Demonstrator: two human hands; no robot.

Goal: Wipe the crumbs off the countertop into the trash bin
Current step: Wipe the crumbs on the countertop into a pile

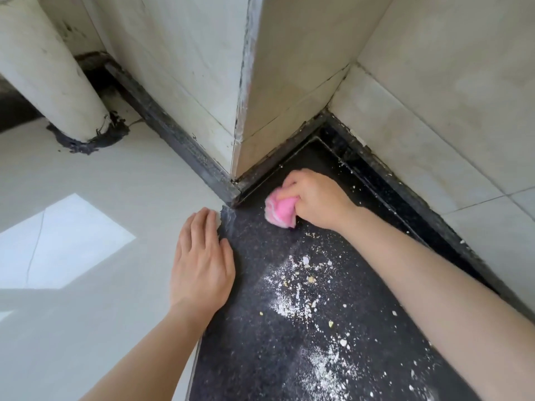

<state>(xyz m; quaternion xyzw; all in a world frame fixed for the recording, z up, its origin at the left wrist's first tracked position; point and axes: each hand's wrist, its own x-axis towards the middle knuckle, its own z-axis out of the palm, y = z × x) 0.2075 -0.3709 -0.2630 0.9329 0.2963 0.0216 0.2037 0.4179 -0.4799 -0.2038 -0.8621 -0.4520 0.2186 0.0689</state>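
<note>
A dark speckled countertop (260,328) runs from the bottom centre up to a tiled corner. White and yellowish crumbs (301,287) lie scattered along its middle and lower part. My right hand (315,198) grips a bunched pink cloth (279,211) pressed on the counter near the far left corner. My left hand (201,261) rests flat with straight fingers at the counter's left edge, its thumb on the dark surface. No trash bin is in view.
Pale tiled walls (419,117) close the counter at the back and right, with a dark raised strip (405,198) along them. Left of the counter lies a pale floor (72,227) with a sunlit patch, and a white pipe (49,68) stands at the upper left.
</note>
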